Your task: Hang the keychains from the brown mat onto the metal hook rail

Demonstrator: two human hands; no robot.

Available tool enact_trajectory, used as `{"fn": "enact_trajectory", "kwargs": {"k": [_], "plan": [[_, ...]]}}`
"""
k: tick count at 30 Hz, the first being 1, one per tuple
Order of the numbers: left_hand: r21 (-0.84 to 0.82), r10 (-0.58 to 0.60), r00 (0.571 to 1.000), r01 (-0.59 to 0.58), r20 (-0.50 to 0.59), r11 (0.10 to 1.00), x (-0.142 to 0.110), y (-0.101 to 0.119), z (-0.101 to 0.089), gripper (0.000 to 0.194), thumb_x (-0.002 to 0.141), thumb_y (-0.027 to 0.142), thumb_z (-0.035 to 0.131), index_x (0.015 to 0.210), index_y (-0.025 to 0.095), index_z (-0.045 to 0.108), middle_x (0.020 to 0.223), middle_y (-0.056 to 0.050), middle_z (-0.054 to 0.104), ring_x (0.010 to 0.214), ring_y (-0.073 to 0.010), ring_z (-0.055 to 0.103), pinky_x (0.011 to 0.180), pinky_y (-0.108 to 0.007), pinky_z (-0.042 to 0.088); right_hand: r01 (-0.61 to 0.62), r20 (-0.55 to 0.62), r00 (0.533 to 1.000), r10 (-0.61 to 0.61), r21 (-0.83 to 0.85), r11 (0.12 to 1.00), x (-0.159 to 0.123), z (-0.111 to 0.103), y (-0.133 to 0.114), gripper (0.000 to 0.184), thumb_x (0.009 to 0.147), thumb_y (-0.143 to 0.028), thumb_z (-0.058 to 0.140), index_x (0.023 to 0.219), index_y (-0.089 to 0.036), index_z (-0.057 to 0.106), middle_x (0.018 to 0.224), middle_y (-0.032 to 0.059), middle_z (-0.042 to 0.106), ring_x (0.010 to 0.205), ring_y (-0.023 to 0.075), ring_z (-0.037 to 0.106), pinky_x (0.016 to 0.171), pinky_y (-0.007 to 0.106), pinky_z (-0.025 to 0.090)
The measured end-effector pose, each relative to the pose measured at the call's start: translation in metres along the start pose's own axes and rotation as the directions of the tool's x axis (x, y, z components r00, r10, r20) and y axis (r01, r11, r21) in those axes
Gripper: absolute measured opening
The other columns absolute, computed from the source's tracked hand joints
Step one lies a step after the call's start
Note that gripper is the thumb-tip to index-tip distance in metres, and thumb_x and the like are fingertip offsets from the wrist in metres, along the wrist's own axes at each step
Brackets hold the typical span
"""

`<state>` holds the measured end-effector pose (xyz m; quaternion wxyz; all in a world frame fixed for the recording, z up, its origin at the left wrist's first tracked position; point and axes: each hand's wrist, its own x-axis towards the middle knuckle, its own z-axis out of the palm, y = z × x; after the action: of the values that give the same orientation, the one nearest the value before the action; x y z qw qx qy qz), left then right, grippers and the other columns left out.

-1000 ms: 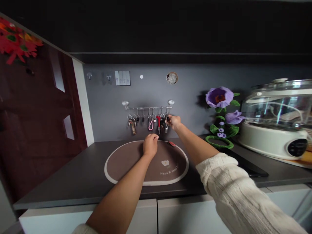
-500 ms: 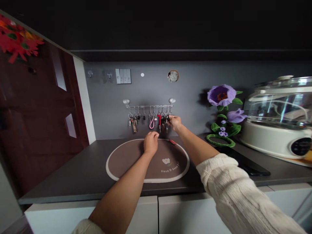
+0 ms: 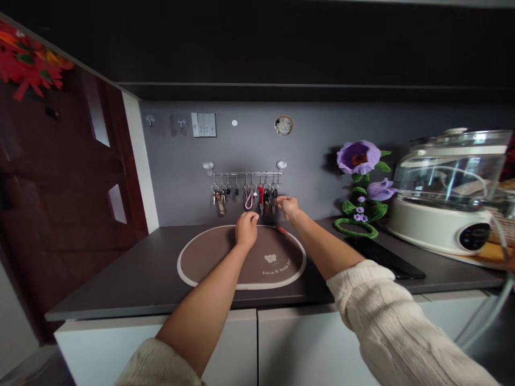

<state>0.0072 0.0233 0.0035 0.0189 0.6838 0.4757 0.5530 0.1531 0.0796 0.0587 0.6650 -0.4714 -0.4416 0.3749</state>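
Observation:
A chrome hook rail (image 3: 243,173) on the grey wall carries several key bunches (image 3: 245,197). My right hand (image 3: 288,207) reaches to the rightmost bunch (image 3: 274,197), fingers pinched at it. My left hand (image 3: 246,227) hovers curled above the far edge of an oval brown mat (image 3: 209,262), just under the keys; what it holds, if anything, is hidden. A small red item (image 3: 281,230) lies on the mat by my right wrist.
A purple artificial flower (image 3: 359,161) stands right of the rail. A white cooker with a glass lid (image 3: 446,206) sits at the far right, a dark flat slab (image 3: 386,258) before it. A dark red door (image 3: 60,177) is on the left. White cabinet fronts (image 3: 161,343) lie below the counter.
My right hand has dropped slightly lower beside the rightmost keys. My left hand has risen a little toward the rail. The view has pulled back somewhat.

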Motion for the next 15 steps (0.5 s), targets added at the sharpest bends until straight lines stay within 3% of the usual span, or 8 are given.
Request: {"fn": "enact_trajectory", "kwargs": {"k": [8,12,15], "plan": [[-0.026,0.023,0.999,-0.023,0.03,0.999,-0.001,0.001,-0.002,0.017,0.077,0.02,0.044,0.078,0.017,0.06,0.08,-0.005,0.059,0.077,-0.0147,0.052,0.072,-0.026,0.039,-0.053,0.033,0.998,0.056,-0.101,0.993,-0.032,-0.014,0.015,0.011,0.064,-0.004,0.051,0.058,-0.013,0.052,0.045,-0.0043,0.046,0.039,0.0037,0.038,0.043,0.016,0.033],[-0.028,0.021,0.997,-0.019,0.075,0.999,-0.002,0.001,-0.002,0.016,0.076,0.018,0.045,0.079,0.016,0.06,0.081,-0.005,0.06,0.077,-0.0141,0.052,0.073,-0.025,0.039,0.02,0.087,0.996,0.009,-0.323,0.946,-0.046,-0.024,0.028,0.005,0.065,-0.011,0.052,0.065,-0.013,0.056,0.045,-0.0047,0.048,0.04,0.0043,0.039,0.044,0.017,0.034],[-0.013,0.017,0.993,-0.016,0.118,1.0,-0.003,0.001,-0.001,0.015,0.076,0.018,0.046,0.078,0.016,0.06,0.082,-0.005,0.06,0.078,-0.0138,0.052,0.074,-0.025,0.039,0.134,0.161,0.985,-0.058,-0.515,0.847,-0.052,-0.033,0.037,0.006,0.065,-0.014,0.054,0.067,-0.013,0.06,0.051,-0.0024,0.054,0.045,0.0055,0.044,0.05,0.018,0.037]]}}
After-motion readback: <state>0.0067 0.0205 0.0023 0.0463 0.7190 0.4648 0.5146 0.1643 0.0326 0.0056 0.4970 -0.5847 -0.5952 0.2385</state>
